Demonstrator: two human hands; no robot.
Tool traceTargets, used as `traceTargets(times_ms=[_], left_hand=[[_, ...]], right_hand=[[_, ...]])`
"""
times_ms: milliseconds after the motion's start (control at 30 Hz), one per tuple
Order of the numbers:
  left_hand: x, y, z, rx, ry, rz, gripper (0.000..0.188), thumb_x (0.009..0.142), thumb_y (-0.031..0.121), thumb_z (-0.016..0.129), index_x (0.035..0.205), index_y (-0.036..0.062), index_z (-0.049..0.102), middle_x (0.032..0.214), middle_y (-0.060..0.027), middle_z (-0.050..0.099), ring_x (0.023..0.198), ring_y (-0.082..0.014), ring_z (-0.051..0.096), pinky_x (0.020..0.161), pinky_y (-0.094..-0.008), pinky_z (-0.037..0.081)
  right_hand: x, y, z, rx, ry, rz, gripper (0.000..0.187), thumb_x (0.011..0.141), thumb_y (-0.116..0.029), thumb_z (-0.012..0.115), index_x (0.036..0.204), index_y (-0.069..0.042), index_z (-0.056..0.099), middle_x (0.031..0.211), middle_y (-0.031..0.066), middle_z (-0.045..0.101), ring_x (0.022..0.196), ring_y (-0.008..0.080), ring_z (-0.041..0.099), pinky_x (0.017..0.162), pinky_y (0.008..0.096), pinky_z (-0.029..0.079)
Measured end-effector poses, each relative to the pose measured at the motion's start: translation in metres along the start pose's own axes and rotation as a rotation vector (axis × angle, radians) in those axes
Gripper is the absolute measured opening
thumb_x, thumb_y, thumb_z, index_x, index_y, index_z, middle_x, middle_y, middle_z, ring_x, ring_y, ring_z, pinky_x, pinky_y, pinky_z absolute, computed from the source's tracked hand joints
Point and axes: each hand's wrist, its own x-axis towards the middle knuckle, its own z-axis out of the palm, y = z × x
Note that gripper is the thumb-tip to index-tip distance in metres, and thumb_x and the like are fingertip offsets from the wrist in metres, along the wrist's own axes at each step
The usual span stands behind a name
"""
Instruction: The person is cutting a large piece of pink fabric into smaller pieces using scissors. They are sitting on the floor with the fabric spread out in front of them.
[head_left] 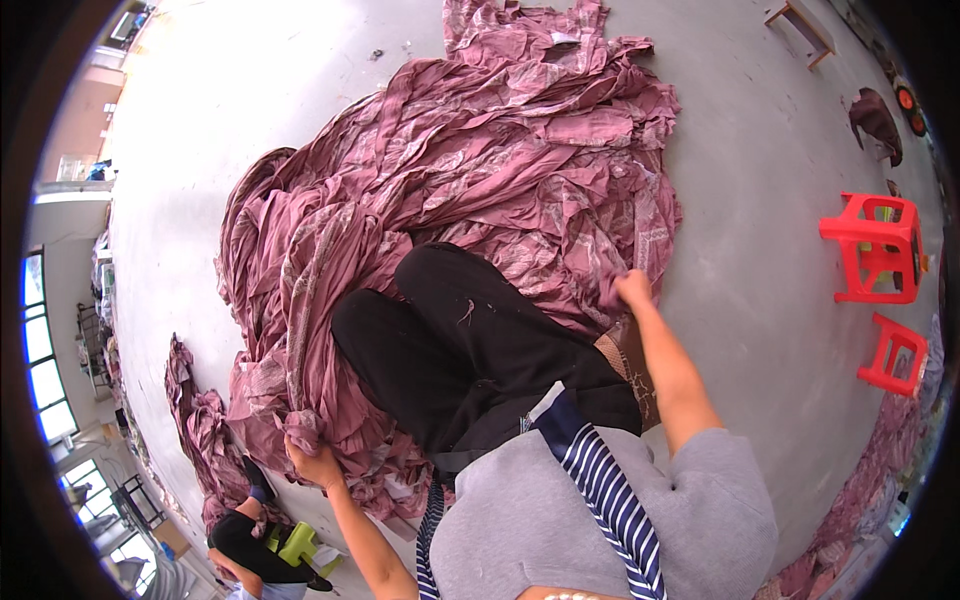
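A large heap of dusty-pink patterned fabric [500, 150] spreads over the floor in front of my black-trousered knees and around them to the left. At the heap's lower left edge, my left hand [315, 464] is closed around a bunched piece of the fabric. My right hand [633, 288] grips the fabric along the heap's right side, beside my thigh. Both arms are spread wide. Folds of cloth partly hide the fingers of each hand.
Two red plastic stools [878, 250] stand on the grey floor [740, 230] to the right. Lower left, another person sits by a light-green stool [297, 545] beside a smaller fabric pile [200, 430]. More cloth [860, 480] lies along the right edge. A wooden stool [803, 30] stands far right.
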Motion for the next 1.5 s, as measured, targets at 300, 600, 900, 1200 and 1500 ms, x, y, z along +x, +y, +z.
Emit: traceTargets(times_ms=[300, 600, 900, 1200, 1500], left_hand=[[0.007, 0.004, 0.004, -0.070, -0.012, 0.033, 0.057, 0.067, 0.004, 0.063, 0.123, -0.0007, 0.053, 0.110, -0.0225, 0.061, 0.102, -0.0419, 0.057, 0.089, -0.0443, 0.044], [0.005, 0.021, -0.007, -0.225, -0.008, 0.078, 0.055, 0.069, 0.004, 0.065, 0.123, 0.0023, 0.055, 0.113, -0.0191, 0.061, 0.108, -0.0379, 0.056, 0.093, -0.0414, 0.044], [-0.001, 0.038, -0.039, -0.410, -0.082, 0.176, 0.056, 0.069, 0.008, 0.064, 0.124, 0.0046, 0.053, 0.113, -0.0159, 0.061, 0.107, -0.0344, 0.056, 0.091, -0.0396, 0.046], [-0.035, 0.019, -0.025, -0.444, -0.029, 0.176, 0.056, 0.071, 0.017, 0.066, 0.125, 0.0060, 0.053, 0.108, -0.0157, 0.060, 0.103, -0.0346, 0.056, 0.086, -0.0409, 0.047], [-0.008, 0.023, -0.017, -0.394, -0.245, 0.154, 0.078, 0.059, 0.019, 0.079, 0.130, 0.0079, 0.049, 0.118, -0.0163, 0.055, 0.112, -0.0351, 0.051, 0.094, -0.0410, 0.043]], right_hand=[[-0.063, -0.147, -0.295, 1.524, -0.452, -1.181, 0.031, 0.099, -0.031, 0.043, 0.115, -0.007, 0.055, 0.116, 0.0100, 0.060, 0.105, 0.0256, 0.060, 0.091, 0.0424, 0.050], [-0.243, -0.316, -0.245, 1.313, -0.943, -1.503, 0.034, 0.098, -0.021, 0.042, 0.126, -0.003, 0.046, 0.122, 0.0103, 0.053, 0.114, 0.0228, 0.051, 0.102, 0.0373, 0.039], [-0.508, -0.379, -0.043, 0.836, -1.657, -1.290, 0.025, 0.091, -0.016, 0.056, 0.110, 0.000, 0.052, 0.101, 0.0075, 0.056, 0.100, 0.0175, 0.052, 0.094, 0.0323, 0.039], [-0.536, -0.355, 0.104, 0.453, -1.126, -1.532, 0.018, 0.082, -0.008, 0.062, 0.089, 0.006, 0.055, 0.073, 0.0146, 0.056, 0.075, 0.0134, 0.056, 0.069, 0.0307, 0.046], [-0.405, -0.346, 0.061, -0.026, -0.753, -1.115, 0.023, 0.089, -0.013, 0.060, 0.109, -0.002, 0.064, 0.082, 0.0040, 0.068, 0.066, 0.0081, 0.061, 0.057, 0.0225, 0.050]])
